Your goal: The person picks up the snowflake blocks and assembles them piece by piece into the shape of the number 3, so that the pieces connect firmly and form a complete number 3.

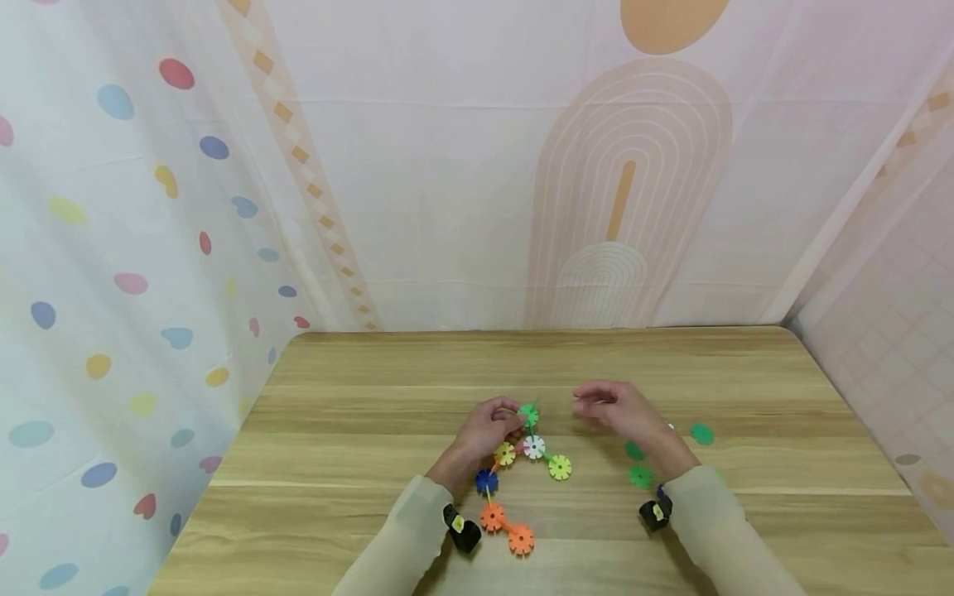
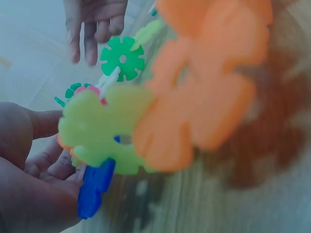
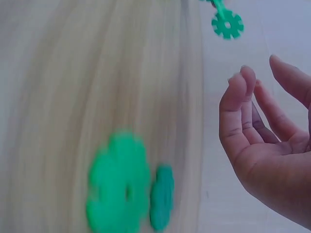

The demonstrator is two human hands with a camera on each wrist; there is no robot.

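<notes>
A chain of snowflake discs (image 1: 514, 488) is being built on the wooden table (image 1: 373, 389), and it's looking roughly halfway: orange, blue, yellow, white and lime pieces are already being held together, while a few loose green discs (image 1: 639, 476) are lying unused under the right wrist. The top green disc (image 1: 528, 413) is being pinched by the left hand (image 1: 488, 430). The right hand (image 1: 619, 411) is being held just beside it, fingers loosely curled, nothing in it.
</notes>
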